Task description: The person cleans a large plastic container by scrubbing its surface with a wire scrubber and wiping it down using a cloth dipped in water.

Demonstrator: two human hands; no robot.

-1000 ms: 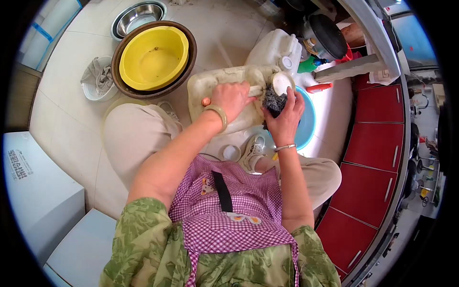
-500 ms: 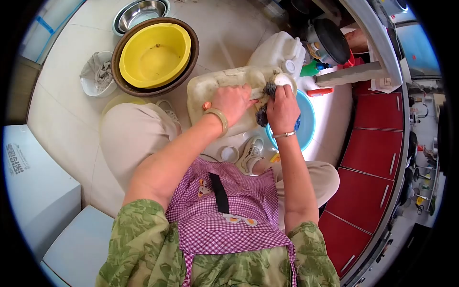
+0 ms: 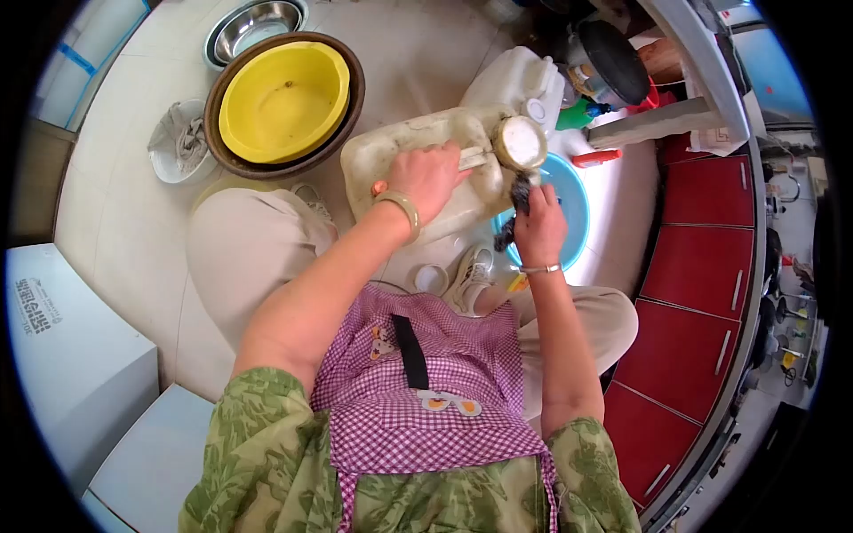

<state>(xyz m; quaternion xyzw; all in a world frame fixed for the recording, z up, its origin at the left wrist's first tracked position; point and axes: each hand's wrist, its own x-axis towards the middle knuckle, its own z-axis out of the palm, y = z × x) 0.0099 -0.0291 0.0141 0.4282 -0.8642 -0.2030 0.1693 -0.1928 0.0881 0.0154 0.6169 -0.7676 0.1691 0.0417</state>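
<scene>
A large off-white plastic jug (image 3: 378, 155) with brownish stains lies on its side before me. My left hand (image 3: 428, 182) is closed round its handle. The jug's round mouth end with a white face (image 3: 522, 144) points to the upper right; I cannot tell whether that is a cap. My right hand (image 3: 540, 226), just below the mouth, grips a dark crumpled rag (image 3: 521, 191), whose ends stick out past the fingers. Under that hand stands a light blue basin (image 3: 577, 200), its near part hidden.
A second white jug (image 3: 506, 84) stands behind. A yellow basin (image 3: 284, 102) sits inside a brown one at upper left, near metal bowls (image 3: 258, 31) and a small white bucket (image 3: 182, 142) with a grey cloth. Red cabinets (image 3: 697, 262) line the right side. A small round lid (image 3: 431, 280) lies by my shoe.
My right hand has moved down off the jug's mouth with the dark rag, toward the blue basin, uncovering the white face. My left hand stays on the handle.
</scene>
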